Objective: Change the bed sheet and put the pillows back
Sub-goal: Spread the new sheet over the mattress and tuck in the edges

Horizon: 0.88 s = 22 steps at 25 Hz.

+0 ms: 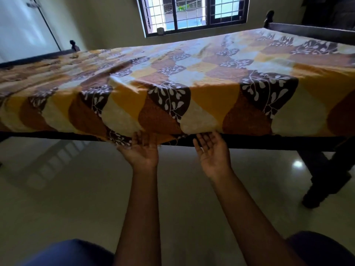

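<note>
Both arms outstretched, left hand [143, 151] and right hand [212, 150] palms up, fingers straight

Ahead of you, a dark-framed window with a grid of metal bars [192, 14] sits in a pale greenish plastered wall [107, 22], and daylight comes through it. A small whitish object [160, 31] stands on its sill; you cannot tell what it is. To your left is a pale bluish-white panel [23, 29] crossed by a thin dark line, door or cupboard unclear. The dark wooden bed frame [269, 142] runs across your view, with a knobbed post [74, 45] at the far left corner and a thick leg [326, 179] at your right. Beneath it, the glossy cream tiled floor [76, 189] mirrors the window grid and one bright spot of light [297, 163].
</note>
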Motion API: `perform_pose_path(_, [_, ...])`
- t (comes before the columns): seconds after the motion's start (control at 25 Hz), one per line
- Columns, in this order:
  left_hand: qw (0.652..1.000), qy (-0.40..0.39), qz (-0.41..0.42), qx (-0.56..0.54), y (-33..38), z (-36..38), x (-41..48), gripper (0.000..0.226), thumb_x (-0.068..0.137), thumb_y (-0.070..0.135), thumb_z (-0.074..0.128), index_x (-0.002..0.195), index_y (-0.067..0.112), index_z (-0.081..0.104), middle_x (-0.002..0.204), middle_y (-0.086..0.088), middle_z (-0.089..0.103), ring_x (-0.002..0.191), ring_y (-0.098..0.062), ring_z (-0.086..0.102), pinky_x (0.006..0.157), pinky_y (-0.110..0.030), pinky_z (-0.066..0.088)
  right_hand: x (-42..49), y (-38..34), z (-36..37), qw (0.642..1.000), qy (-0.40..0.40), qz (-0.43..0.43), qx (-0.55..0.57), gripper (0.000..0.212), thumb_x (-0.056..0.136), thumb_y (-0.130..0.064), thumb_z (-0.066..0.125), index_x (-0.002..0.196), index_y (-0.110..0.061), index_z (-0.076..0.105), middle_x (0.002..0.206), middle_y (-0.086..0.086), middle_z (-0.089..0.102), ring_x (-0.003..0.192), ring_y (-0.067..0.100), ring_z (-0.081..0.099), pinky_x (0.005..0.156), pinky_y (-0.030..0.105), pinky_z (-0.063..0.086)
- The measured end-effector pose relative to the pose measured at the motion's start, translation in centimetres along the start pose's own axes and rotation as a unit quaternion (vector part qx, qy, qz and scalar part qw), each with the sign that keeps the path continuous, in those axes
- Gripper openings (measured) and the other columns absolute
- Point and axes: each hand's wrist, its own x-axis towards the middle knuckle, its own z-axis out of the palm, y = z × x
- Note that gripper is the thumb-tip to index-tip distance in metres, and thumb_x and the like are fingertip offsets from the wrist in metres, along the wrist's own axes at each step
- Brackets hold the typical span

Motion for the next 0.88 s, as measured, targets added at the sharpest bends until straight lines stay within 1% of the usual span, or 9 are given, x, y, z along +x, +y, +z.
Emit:
perform_pose_path(0.12, [0.999, -0.045, -0.019, -0.022, -0.5, 0.2, 0.5, 0.081, 0.087, 0.073, 0.014, 0.117, 0.007, 0.051, 0.102, -0.011, 0.056, 0.095, -0.025, 0.054, 0.109, -0.041, 0.034, 0.1, -0.4, 0.3, 1.0, -0.008, 0.0, -0.007, 0.031, 0.097, -0.026, 0.044, 0.119, -0.006, 0.053, 0.106, 0.008, 0.059, 0.102, 0.019, 0.058, 0.089, 0.03, 0.047])
perform_pose_path(0.24, [0.993, -0.085, -0.066, -0.043, -1.6, 1.8, 1.6, 0.089, 0.084, 0.075, 0.013, 0.134, 0.008, 0.043, 0.118, -0.014, 0.055, 0.109, -0.03, 0.053, 0.1, -0.042, 0.041, 0.1, -0.7, 0.7, 1.0, -0.006, -0.011, -0.015, 0.033, 0.096, -0.027, 0.045, 0.119, -0.004, 0.053, 0.103, 0.009, 0.06, 0.099, 0.02, 0.059, 0.091, 0.029, 0.047])
perform_pose_path(0.32, [0.995, -0.054, -0.078, -0.007, -2.0, 2.8, 2.4, 0.071, 0.093, 0.062, 0.023, 0.139, 0.01, 0.038, 0.136, -0.015, 0.047, 0.124, -0.033, 0.046, 0.103, -0.044, 0.039, 0.0, -0.3, 0.5, 1.0, 0.0, -0.021, 0.0, 0.033, 0.096, -0.026, 0.046, 0.12, -0.004, 0.053, 0.104, 0.009, 0.06, 0.101, 0.02, 0.059, 0.091, 0.029, 0.048])
perform_pose_path(0.4, [0.995, 0.002, -0.079, 0.062, -1.7, 2.1, 2.3, 0.049, 0.1, 0.039, 0.031, 0.139, 0.011, 0.041, 0.139, -0.014, 0.046, 0.119, -0.029, 0.05, 0.099, -0.04, 0.041, -0.2, 0.7, 0.1, 1.0, 0.008, -0.025, 0.015, 0.032, 0.096, -0.023, 0.045, 0.12, -0.004, 0.053, 0.105, 0.008, 0.061, 0.103, 0.02, 0.06, 0.087, 0.029, 0.051])
perform_pose_path(0.52, [0.989, 0.109, -0.046, 0.091, 0.3, -1.8, 1.2, 0.029, 0.099, 0.027, 0.032, 0.103, 0.014, 0.058, 0.106, -0.005, 0.058, 0.093, -0.018, 0.057, 0.092, -0.033, 0.041, -0.3, 2.9, -0.4, 1.0, 0.024, -0.01, 0.016, 0.03, 0.097, -0.02, 0.043, 0.121, -0.005, 0.054, 0.103, 0.007, 0.063, 0.098, 0.017, 0.062, 0.076, 0.024, 0.055])
perform_pose_path(0.6, [0.989, 0.14, 0.001, 0.047, 2.8, -4.0, 1.2, 0.028, 0.099, 0.025, 0.032, 0.085, 0.016, 0.054, 0.088, 0.0, 0.055, 0.089, -0.016, 0.057, 0.094, -0.032, 0.041, -0.5, 5.4, -0.6, 0.999, 0.019, 0.024, -0.012, 0.028, 0.097, -0.017, 0.044, 0.12, -0.005, 0.055, 0.103, 0.007, 0.064, 0.094, 0.015, 0.062, 0.072, 0.021, 0.055])
perform_pose_path(0.68, [0.987, 0.151, 0.062, -0.002, 5.7, -4.9, 2.1, 0.029, 0.099, 0.027, 0.031, 0.105, 0.014, 0.057, 0.099, -0.002, 0.059, 0.107, -0.019, 0.056, 0.101, -0.035, 0.039, -0.7, 8.0, 0.1, 0.997, -0.004, 0.063, -0.053, 0.029, 0.096, -0.013, 0.043, 0.122, -0.005, 0.054, 0.103, 0.005, 0.064, 0.093, 0.014, 0.062, 0.079, 0.022, 0.053])
perform_pose_path(0.76, [0.988, 0.119, 0.097, -0.03, 8.1, -5.0, 3.7, 0.044, 0.101, 0.034, 0.027, 0.134, 0.01, 0.044, 0.128, -0.008, 0.053, 0.123, -0.022, 0.048, 0.106, -0.039, 0.035, -0.4, 9.9, 1.7, 0.994, -0.022, 0.08, -0.07, 0.032, 0.097, -0.012, 0.041, 0.128, -0.006, 0.05, 0.103, 0.004, 0.062, 0.093, 0.014, 0.06, 0.086, 0.026, 0.048])
perform_pose_path(0.88, [0.994, 0.048, 0.084, -0.052, 9.8, -4.0, 6.0, 0.063, 0.098, 0.051, 0.019, 0.143, 0.008, 0.03, 0.143, -0.011, 0.04, 0.132, -0.026, 0.039, 0.106, -0.044, 0.034, 1.0, 10.9, 4.6, 0.998, -0.019, 0.05, -0.029, 0.035, 0.097, -0.013, 0.042, 0.132, -0.007, 0.045, 0.103, 0.003, 0.059, 0.093, 0.013, 0.058, 0.082, 0.028, 0.048])
